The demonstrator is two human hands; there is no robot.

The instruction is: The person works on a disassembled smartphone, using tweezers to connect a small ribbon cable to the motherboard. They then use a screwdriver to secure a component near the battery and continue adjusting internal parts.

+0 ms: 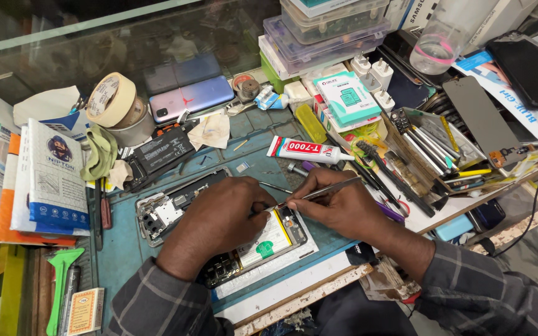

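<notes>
An opened phone (269,239) lies on the blue work mat (122,246), its battery and circuit board showing. My left hand (216,224) presses down on the phone's middle and hides part of it. My right hand (334,205) grips metal tweezers (319,193) whose tips point left at the phone's upper edge, close to my left fingertips. A removed back frame (163,211) with the camera cut-out sits just left of my left hand.
A glue tube (309,150) lies behind my hands. A tape roll (112,99), a blue phone (191,96), stacked plastic boxes (325,31), a tool tray (418,146), white packets (51,177) and a green pry tool (60,280) crowd the bench.
</notes>
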